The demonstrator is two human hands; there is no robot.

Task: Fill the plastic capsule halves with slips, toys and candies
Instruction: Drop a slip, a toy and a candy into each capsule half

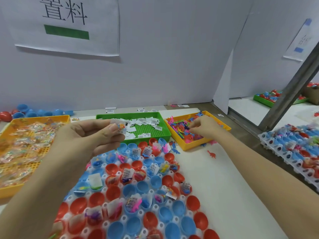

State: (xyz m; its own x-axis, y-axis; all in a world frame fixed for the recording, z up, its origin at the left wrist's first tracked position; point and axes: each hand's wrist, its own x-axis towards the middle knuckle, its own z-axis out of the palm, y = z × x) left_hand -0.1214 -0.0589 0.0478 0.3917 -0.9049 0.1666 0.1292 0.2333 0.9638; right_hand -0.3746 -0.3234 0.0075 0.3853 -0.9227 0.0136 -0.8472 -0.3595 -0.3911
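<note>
Red and blue capsule halves (131,190) sit open side up in a white holder tray (156,207) in front of me; some hold slips, toys and candy, others are empty. My left hand (89,137) is raised over the tray's far end and pinches a small clear candy packet (120,127) with a paper slip between thumb and fingers. My right hand (202,126) reaches into the orange tray of small plastic toys (185,130), fingertips curled down among them. Whether it holds a toy is hidden.
A green tray (165,133) of paper slips stands between the hands. An orange tray of wrapped candies (25,144) lies at the left. Loose capsule halves (34,112) lie behind it. A second filled holder tray (293,150) sits at the right. A red toy (212,154) lies loose on the table.
</note>
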